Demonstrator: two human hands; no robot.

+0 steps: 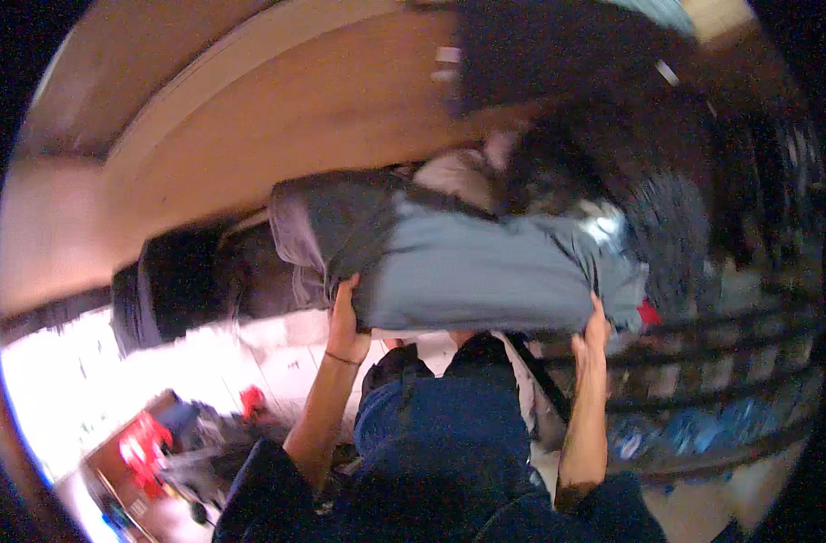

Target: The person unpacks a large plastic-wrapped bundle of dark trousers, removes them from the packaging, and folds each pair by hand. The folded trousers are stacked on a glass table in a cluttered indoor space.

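A blue-grey folded garment (485, 267) stretches lengthwise in front of me, at about the height of a wooden surface. My left hand (345, 326) grips its near left corner, the thumb on top and the other fingers hidden underneath. At the near right end my right hand (594, 330) clasps the same cloth, thumb upward. Against the garment's left end lies a dark grey folded cloth (341, 213), close to my left fingertips. A small red patch (648, 312) shows just beyond my right hand. The picture is blurred by motion.
More black folded cloth (182, 281) lies to the left. Dark garments (675, 199) crowd the right side. Behind rises a brown wooden panel (295, 109). At lower right stands a dark slatted rack (702, 362) with bluish things inside. Red items (146, 443) lie at lower left.
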